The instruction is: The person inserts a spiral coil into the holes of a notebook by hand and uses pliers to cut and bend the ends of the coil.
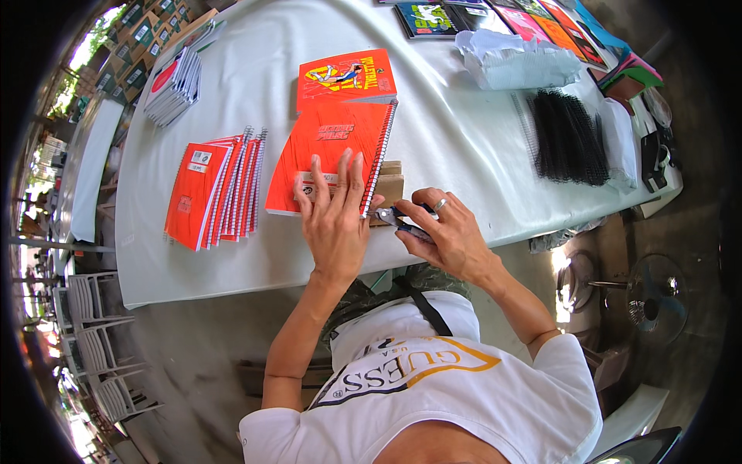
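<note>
A red spiral notebook (309, 139) lies before me, its dark wire coil along the right edge. My left hand (334, 232) rests on its lower part, fingers stretched out flat over the cover and a pale label. Closed round a small pair of pliers (396, 220) with dark blue handles, my right hand (456, 238) holds the metal jaws at the coil's lower end. Whether the jaws grip the wire is too small to tell. Under the notebook's right side sits a brown cardboard block (390, 184). Just beyond lies a red stack of covers and pages (348, 76) with a printed figure.
Several finished-looking red spiral notebooks (202, 182) overlap on the left. Behind them stands a stack of white-edged books (173, 87). Black plastic coils (570, 139) and a white wrapped bundle (516, 68) lie at right, with colourful covers (533, 23) beyond. A fan (655, 300) stands off the table's right side.
</note>
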### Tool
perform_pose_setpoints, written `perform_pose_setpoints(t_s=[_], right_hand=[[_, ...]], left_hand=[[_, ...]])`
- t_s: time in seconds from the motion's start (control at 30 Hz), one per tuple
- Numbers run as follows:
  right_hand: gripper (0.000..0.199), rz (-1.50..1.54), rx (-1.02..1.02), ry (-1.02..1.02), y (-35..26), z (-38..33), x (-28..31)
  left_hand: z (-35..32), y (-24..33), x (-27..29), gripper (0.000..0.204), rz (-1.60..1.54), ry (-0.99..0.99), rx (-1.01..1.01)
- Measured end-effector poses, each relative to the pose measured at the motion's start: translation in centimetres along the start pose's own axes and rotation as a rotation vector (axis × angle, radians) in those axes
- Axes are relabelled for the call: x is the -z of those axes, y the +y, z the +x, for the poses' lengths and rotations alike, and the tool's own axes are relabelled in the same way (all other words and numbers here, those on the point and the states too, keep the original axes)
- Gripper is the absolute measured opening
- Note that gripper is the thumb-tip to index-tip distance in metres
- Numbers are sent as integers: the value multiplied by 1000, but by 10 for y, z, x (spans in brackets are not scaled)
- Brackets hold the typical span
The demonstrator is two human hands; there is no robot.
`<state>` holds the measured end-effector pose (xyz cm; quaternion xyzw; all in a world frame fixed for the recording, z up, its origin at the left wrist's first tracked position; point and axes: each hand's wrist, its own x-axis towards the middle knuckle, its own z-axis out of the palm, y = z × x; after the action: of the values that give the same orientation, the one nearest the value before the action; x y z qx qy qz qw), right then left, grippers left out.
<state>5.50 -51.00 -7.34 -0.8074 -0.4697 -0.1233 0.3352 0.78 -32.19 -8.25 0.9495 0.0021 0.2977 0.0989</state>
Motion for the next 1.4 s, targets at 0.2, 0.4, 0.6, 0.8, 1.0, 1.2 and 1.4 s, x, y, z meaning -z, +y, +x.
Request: perform_pose_setpoints(t_s=[0.2,0.4,0.6,0.8,1.0,1.2,1.4], right_hand=[[27,773,-495,-621,9,33,23],[27,581,-316,-275,50,59,43],[26,-369,-165,-14,166,44,12],[29,-57,-73,190,209,103,-45],[48,177,-891,-142,244,192,-99],[42,249,-957,-19,281,190,-87],[17,329,-532,257,163,182,-45]], left_hand=[[-3,-11,9,65,-24,50,-16],[31,-98,63,54,-13,212,126],[21,-203,139,55,-87,292,83],[-59,-279,132,73,-160,-398,331],[-58,-263,132,97,-18,-524,221],[-6,-218,92,85,-128,-85,144],[70,-175,9,92,-647,157,345]])
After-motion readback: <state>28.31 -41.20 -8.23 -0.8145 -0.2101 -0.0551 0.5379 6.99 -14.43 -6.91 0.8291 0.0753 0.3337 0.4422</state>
